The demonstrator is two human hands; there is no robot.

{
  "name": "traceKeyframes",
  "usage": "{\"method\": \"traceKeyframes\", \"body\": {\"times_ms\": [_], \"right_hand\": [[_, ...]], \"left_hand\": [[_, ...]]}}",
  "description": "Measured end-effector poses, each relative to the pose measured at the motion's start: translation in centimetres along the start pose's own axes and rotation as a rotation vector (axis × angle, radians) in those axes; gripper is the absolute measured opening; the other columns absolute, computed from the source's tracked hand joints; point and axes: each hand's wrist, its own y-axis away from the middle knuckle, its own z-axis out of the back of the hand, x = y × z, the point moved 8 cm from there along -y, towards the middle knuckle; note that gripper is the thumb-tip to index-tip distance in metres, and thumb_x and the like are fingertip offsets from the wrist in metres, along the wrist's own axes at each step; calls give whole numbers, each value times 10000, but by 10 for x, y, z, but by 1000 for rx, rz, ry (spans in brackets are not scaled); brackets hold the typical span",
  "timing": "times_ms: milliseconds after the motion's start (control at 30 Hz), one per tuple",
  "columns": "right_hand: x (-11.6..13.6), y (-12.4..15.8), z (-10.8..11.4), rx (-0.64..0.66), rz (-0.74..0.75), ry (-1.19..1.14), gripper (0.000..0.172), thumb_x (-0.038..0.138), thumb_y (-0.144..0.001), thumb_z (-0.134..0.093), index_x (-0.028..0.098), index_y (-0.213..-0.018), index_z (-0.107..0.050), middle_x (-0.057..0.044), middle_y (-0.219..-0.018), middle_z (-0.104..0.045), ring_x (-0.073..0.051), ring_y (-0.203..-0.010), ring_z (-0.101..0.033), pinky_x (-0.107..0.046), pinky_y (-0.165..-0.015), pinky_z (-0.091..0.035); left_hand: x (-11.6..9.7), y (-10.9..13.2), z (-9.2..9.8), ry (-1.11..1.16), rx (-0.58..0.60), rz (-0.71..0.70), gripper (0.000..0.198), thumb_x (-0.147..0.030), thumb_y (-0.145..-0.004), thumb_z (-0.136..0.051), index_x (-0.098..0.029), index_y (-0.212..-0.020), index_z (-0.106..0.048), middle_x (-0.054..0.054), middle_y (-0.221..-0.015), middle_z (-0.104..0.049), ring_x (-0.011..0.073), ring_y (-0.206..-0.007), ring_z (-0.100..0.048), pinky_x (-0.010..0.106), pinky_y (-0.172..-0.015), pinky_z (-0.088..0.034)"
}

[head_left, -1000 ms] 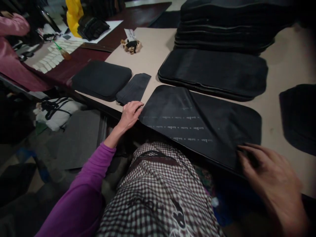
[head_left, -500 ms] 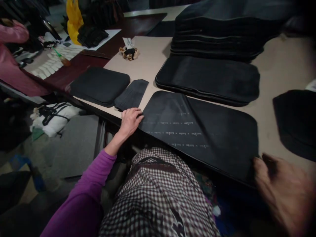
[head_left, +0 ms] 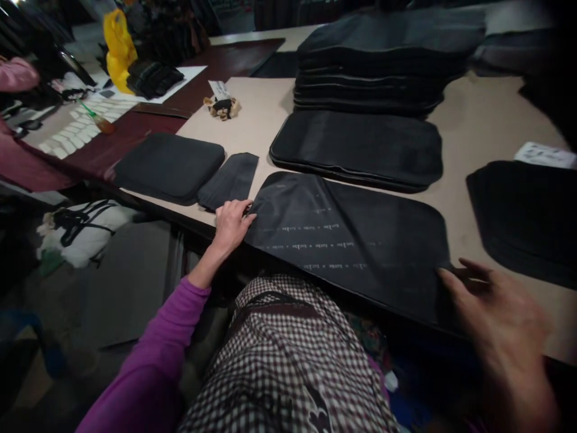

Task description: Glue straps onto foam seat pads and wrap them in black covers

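Observation:
A black fabric panel (head_left: 351, 240) with rounded corners and rows of pale printed lettering lies along the table's near edge, a diagonal fold or ridge across it. At its left edge, my left hand (head_left: 232, 225) has its fingers and thumb drawn together on the border. My right hand (head_left: 500, 310), slightly blurred, is by the right edge with thumb and fingers apart, the thumb tip touching or very near the panel. Just left of my left hand sits a small stack of dark tapered pieces (head_left: 229, 180).
Beyond the panel lie a stack of black panels (head_left: 356, 144) and a taller pile (head_left: 374, 72). Other black pieces (head_left: 169, 165) sit left, and a dark stack (head_left: 532, 219) with a white paper (head_left: 545, 155) right. A person in a pink sleeve (head_left: 27, 156) is far left.
The view has shifted, so the table's right side shows more. My right hand stays at the panel's right edge, its fingers now more spread. My left hand keeps its place on the left border.

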Motion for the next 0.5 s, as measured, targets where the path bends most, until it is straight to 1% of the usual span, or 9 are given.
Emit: {"method": "traceKeyframes", "body": {"times_ms": [67,133,200,233,333,500], "right_hand": [[6,1,5,15,-27,-62,472,616,-857,-591,302,-1169,-754,-137,-926,-761,-358,-863,-703,-497,-711,-505],[19,4,13,21,-3,-109,471,570,-882,-569,248,-1173,-754,-143,-994,-750,-343,-924,-695,-475,-782,-524],[33,5,20,32,39,-173,449,514,-919,-555,213,-1199,-734,-125,-1029,-737,-315,-988,-683,-446,-867,-527],[37,4,22,40,32,-186,426,495,-928,-558,209,-1192,-733,-115,-1034,-730,-303,-988,-679,-432,-874,-527],[40,-1,23,77,7,-147,364,452,-970,-559,212,-1174,-742,-108,-1074,-709,-291,-1012,-669,-413,-887,-525],[43,-18,24,106,-4,-65,336,404,-1025,-543,198,-1200,-742,-135,-1152,-679,-305,-1103,-652,-408,-932,-518]], "left_hand": [[-1,-2,1,8,-5,-18,323,-325,-976,-663,-235,-1283,-699,83,-1133,-749,279,-1071,-626,406,-959,-446],[-1,-4,1,2,-6,-44,338,-352,-982,-633,-217,-1284,-703,86,-1097,-744,281,-1045,-626,394,-935,-458],[1,-6,-1,-11,-1,-67,376,-404,-991,-589,-209,-1292,-702,87,-1084,-740,288,-1038,-623,393,-928,-465],[3,-7,-3,-19,5,-74,395,-431,-992,-570,-212,-1295,-702,86,-1075,-741,290,-1026,-622,392,-924,-468],[7,-13,-8,-14,13,-93,444,-494,-985,-551,-236,-1316,-697,73,-1069,-750,290,-1000,-621,385,-910,-480],[9,-14,-5,-21,5,-91,507,-541,-974,-561,-261,-1386,-660,56,-1027,-751,297,-983,-617,394,-895,-492]]}}
